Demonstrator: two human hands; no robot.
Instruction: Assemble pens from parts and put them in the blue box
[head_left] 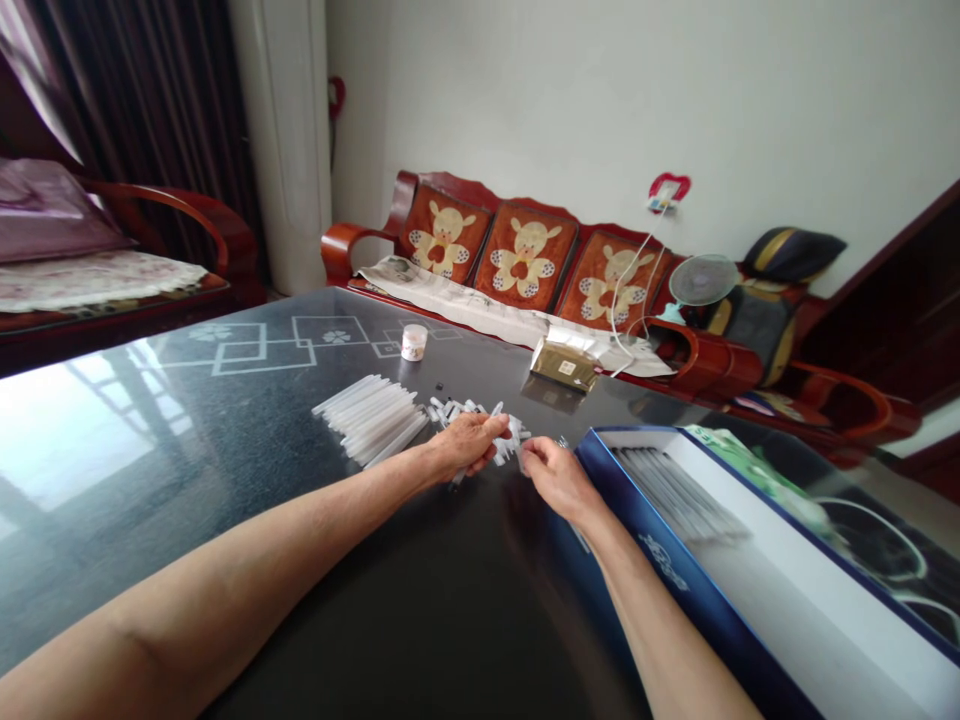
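Note:
My left hand (474,443) is closed around a slim pale pen barrel (496,408); one end sticks up past the thumb and the other seems to show below the fingers. To its right, my right hand (556,474) has its fingertips pinched together, and whatever they hold is too small to make out. Between and beyond both hands lies a loose heap of small white and black pen parts (455,408). A neat pile of translucent white pen barrels (373,415) rests on the table just left of my left hand.
A long blue box (675,560) with a white inside holds a row of grey pens (671,485) beside my right forearm. On the dark glossy table (225,420) stand a small white tub (414,343) and a gold tissue box (564,365). A wooden sofa (480,300) stands behind.

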